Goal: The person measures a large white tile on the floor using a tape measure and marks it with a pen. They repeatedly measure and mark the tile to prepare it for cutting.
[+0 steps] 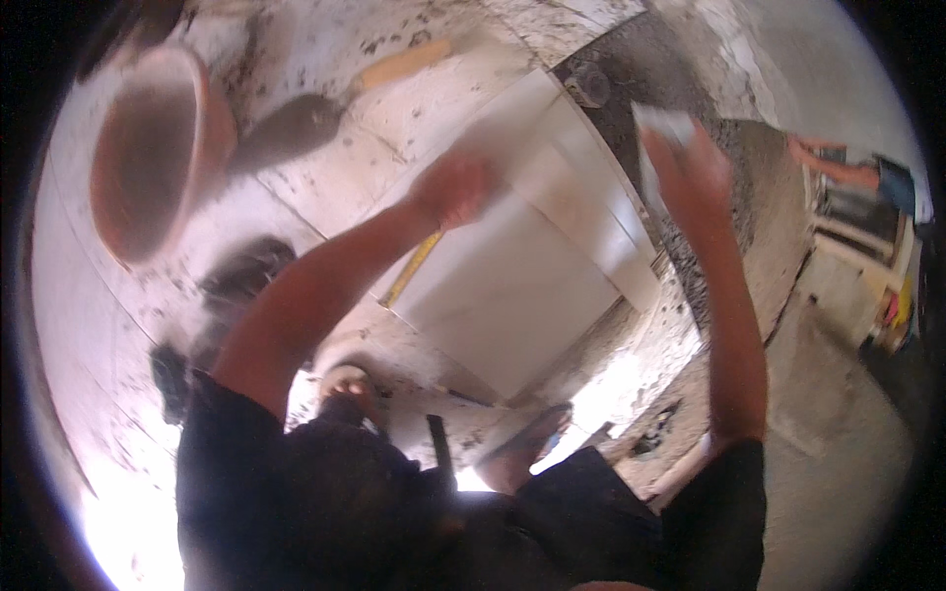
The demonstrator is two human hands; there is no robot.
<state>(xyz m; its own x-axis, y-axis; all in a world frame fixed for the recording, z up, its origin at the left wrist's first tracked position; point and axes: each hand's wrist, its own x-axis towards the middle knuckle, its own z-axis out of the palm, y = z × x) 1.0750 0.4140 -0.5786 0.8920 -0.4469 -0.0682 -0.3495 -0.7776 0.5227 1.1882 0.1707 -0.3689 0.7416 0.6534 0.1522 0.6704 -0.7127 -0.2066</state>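
Observation:
A large pale tile (512, 286) lies on the floor in front of me, with narrower pale pieces (601, 197) along its right side. My left hand (458, 189) is over the tile's upper left part, its fingers smeared by motion. A yellow measuring tape (412, 269) runs from just below that hand to the tile's left edge; whether the hand grips it I cannot make out. To the right, my right hand (698, 182) is closed on a whitish flat piece (662, 123), blurred, above a dark gritty strip of floor.
A reddish bowl (163, 163) stands at the left, beside a trowel (296, 128) with a wooden handle. Dark bundled items (246, 271) lie near my left arm. A clear cup-like object (588, 84) rests on the grit. Another person's arm (838, 169) shows at far right.

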